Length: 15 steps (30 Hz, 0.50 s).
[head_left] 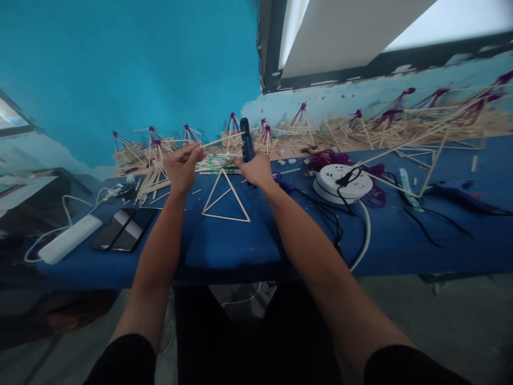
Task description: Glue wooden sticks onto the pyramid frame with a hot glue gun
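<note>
My left hand (182, 166) is closed in a pinch on a thin wooden stick (218, 141) that points right and slightly up. My right hand (254, 170) is wrapped round a dark blue glue gun (246, 140) held upright, with its top near the stick's far end. Below both hands a triangle of wooden sticks (225, 199) lies flat on the blue table (240, 246). A loose heap of sticks (152, 184) lies just left of my left hand.
Several stick pyramids with purple thread tops (264, 136) line the table's far edge. A round white power socket (342, 182) with black cables sits right of my hands, and another blue glue gun (457, 190) farther right. Two phones (124, 229) and a white power strip (70, 239) lie at the left.
</note>
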Each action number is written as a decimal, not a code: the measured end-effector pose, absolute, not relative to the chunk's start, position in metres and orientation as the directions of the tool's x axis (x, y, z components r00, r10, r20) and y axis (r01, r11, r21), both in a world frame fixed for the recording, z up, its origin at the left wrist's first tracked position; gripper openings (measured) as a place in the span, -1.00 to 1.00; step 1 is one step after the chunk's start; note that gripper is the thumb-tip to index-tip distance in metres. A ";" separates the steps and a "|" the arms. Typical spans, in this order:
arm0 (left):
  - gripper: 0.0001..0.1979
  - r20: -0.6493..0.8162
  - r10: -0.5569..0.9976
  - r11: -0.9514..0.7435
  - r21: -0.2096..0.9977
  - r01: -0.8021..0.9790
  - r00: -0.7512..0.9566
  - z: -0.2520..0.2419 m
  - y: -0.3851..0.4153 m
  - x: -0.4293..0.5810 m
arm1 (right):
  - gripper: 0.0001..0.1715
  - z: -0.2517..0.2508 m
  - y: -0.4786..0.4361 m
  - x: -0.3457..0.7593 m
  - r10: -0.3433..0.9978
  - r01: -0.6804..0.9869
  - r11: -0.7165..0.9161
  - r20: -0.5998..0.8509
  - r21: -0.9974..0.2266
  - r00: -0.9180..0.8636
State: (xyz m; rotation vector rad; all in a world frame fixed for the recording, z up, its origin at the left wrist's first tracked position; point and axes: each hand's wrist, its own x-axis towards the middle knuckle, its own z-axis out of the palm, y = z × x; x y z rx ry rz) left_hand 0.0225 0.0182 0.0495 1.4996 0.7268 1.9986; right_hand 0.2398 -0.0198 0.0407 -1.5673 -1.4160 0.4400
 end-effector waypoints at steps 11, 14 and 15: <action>-0.84 0.701 0.675 -0.731 0.678 -0.079 -0.228 0.046 0.024 0.022 | -0.37 0.043 -0.013 0.246 0.861 0.544 0.014 0.287 -0.839 0.420; -0.83 0.708 0.673 -0.735 0.672 -0.089 -0.214 0.046 0.025 0.021 | -0.40 0.039 -0.006 0.256 0.821 0.437 0.052 0.288 -0.898 0.494; -0.82 0.710 0.674 -0.735 0.671 -0.094 -0.203 0.046 0.025 0.020 | -0.42 0.037 -0.004 0.259 0.807 0.423 0.059 0.293 -0.904 0.513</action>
